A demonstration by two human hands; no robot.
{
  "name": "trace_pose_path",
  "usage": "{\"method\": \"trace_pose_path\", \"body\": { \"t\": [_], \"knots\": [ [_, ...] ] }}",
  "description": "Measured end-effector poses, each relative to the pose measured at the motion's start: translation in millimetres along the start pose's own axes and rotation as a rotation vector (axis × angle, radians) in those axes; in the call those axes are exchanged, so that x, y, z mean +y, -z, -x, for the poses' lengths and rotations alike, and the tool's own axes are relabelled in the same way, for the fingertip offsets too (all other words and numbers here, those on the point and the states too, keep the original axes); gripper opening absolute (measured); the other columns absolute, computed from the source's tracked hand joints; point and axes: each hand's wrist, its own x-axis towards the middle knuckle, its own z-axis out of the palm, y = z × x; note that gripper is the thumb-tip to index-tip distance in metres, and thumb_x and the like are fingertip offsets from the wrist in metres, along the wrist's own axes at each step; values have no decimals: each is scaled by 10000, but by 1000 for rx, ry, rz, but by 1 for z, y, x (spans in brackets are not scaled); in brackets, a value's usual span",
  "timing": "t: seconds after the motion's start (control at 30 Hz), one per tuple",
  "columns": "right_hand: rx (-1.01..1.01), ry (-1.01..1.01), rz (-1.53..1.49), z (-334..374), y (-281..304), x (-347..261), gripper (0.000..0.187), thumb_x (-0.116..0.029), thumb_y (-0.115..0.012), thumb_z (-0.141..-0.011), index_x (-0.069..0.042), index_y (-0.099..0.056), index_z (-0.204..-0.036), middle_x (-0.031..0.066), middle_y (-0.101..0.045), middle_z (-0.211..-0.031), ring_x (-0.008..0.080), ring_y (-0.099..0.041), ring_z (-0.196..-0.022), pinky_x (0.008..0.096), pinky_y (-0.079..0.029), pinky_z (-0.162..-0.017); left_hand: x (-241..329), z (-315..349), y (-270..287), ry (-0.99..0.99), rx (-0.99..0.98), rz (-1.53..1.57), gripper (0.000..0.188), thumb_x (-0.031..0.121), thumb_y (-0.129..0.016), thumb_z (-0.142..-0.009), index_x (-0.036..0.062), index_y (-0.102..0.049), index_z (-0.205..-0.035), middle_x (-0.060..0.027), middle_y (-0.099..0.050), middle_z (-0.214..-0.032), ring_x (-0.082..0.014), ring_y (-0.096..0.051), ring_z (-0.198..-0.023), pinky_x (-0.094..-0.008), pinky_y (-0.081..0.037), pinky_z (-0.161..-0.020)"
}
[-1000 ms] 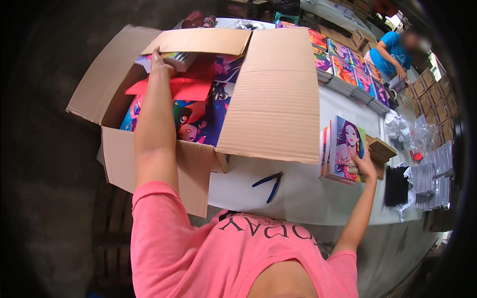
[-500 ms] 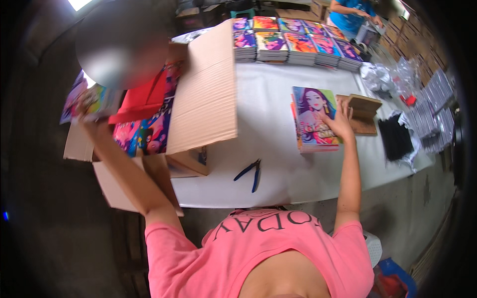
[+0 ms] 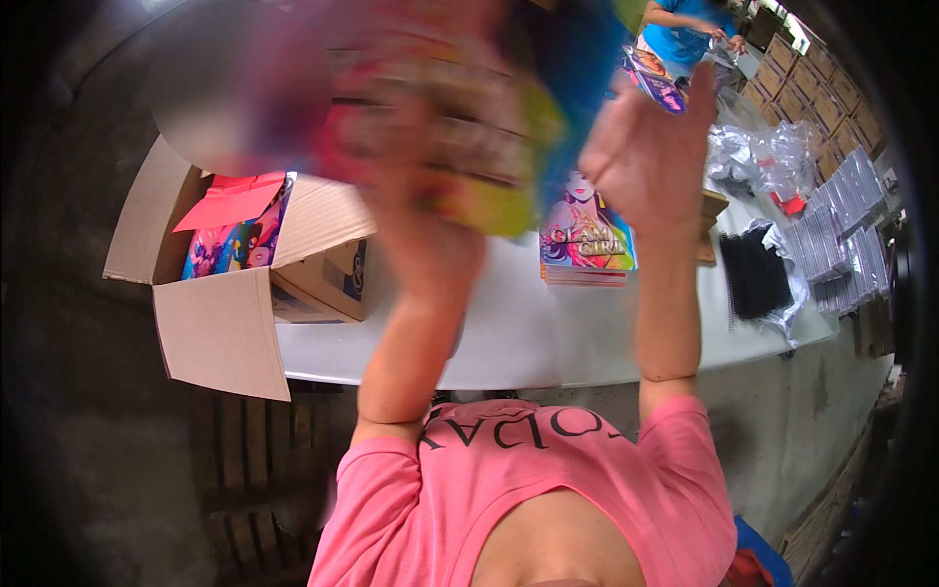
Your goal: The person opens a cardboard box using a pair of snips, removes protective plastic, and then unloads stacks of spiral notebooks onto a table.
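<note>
My left hand (image 3: 430, 230) is raised over the table, closed on a colourful book (image 3: 479, 127) that is smeared by motion and fills the upper middle. My right hand (image 3: 650, 152) is up beside the book's right edge, fingers stretched and apart, holding nothing that I can see. Behind and below it lies a stack of books (image 3: 587, 245) with a drawn figure on the top cover. At the left stands an open cardboard box (image 3: 217, 328), with a red sheet (image 3: 235, 201) over colourful covers (image 3: 235, 247) inside.
A wooden block (image 3: 712, 210) stands right of the stack. Beyond it are a black bristly bundle (image 3: 758, 274), crumpled clear plastic (image 3: 782, 157) and silvery grey packs (image 3: 827, 249). A person in blue (image 3: 680, 39) works at the far end, near stacked cartons (image 3: 807, 83).
My left hand has brought the book from the box side to the middle, up close. My right hand has lifted off the stack. The view has shifted, and the blue cutters are hidden.
</note>
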Motion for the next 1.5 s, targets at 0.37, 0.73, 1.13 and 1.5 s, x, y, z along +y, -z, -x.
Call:
{"method": "trace_pose_path", "body": {
  "t": [0.37, 0.73, 1.13, 1.5],
  "knots": [
    [358, -98, -82, 39, 160, -28, 347, -189, -590, -799, -27, -550, -1104, 112, -641, -1004, 231, -633, -841, 376, -507, -812, -123, 82, 49, 391, -322, -367, 914, 531, -565, -734, 6, -157, -1361, -159, -229, -1366, -272, -173, -1312, -411, -129, -1073],
    [491, -469, 177, 33, 214, 9, 299, -158, -610, -743, 1, -585, -995, 100, -642, -878, 183, -632, -742, 312, -526, -731, -205, 28, 50, 1184, -199, 196, 1043, 830, -141, -728, 68, -66, -1437, -158, -248, -1444, -311, -285, -1312, -442, -251, -1064],
    [443, -532, 114, 29, 234, 17, 363, -186, -611, -825, -4, -534, -1129, 110, -625, -1032, 201, -618, -921, 330, -489, -849, -240, 50, 65, 1044, -85, 65, 1030, 529, -604, -742, 64, 13, -1423, -220, -416, -1267, -287, -556, -1030, -418, -458, -906],
    [510, -112, 906, 23, 229, -12, 808, -323, -622, -818, -77, -157, -1432, 109, -138, -1485, 270, -114, -1368, 488, -30, -1072, -214, 79, 55, 511, -127, -899, 741, 362, -597, -813, 10, -258, -1371, -204, -426, -1295, -282, -452, -1164, -357, -351, -990]
  ]
}}
